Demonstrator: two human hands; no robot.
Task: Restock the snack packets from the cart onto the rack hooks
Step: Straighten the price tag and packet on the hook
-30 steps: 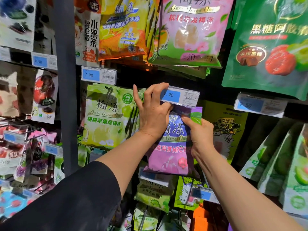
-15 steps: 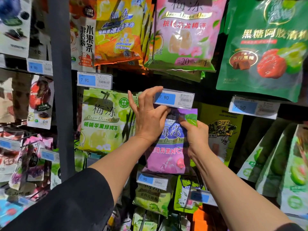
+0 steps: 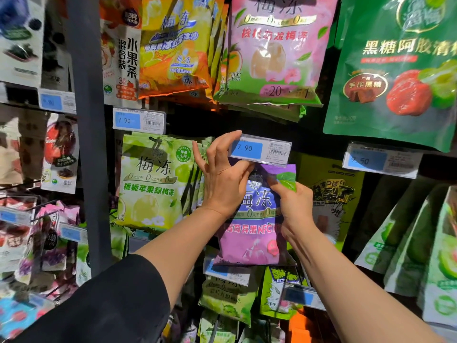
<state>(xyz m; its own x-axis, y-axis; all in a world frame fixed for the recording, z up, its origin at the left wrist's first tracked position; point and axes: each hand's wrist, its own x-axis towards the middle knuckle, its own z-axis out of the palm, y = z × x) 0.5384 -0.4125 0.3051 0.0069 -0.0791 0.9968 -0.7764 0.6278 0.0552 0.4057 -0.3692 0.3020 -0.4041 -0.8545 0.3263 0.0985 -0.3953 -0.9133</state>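
Observation:
A purple snack packet (image 3: 254, 233) hangs in the middle of the rack, just under a price tag (image 3: 261, 149) marked 7.90. My right hand (image 3: 293, 206) pinches the packet near its top right corner, beside a green leaf print. My left hand (image 3: 222, 174) holds the price tag's left end, index finger on top and thumb beneath, with the other fingers spread. The hook behind the tag is hidden. The cart is out of view.
Green packets (image 3: 154, 181) hang left of my left hand. Yellow (image 3: 173, 45), pink (image 3: 272, 50) and large green packets (image 3: 395, 70) hang above. A dark upright post (image 3: 86, 132) stands at the left. More packets crowd the right side (image 3: 420, 243) and the rows below.
The view has shifted a little, and both hands sit slightly lower in it. My left hand still holds the price tag and my right still pinches the purple packet's top.

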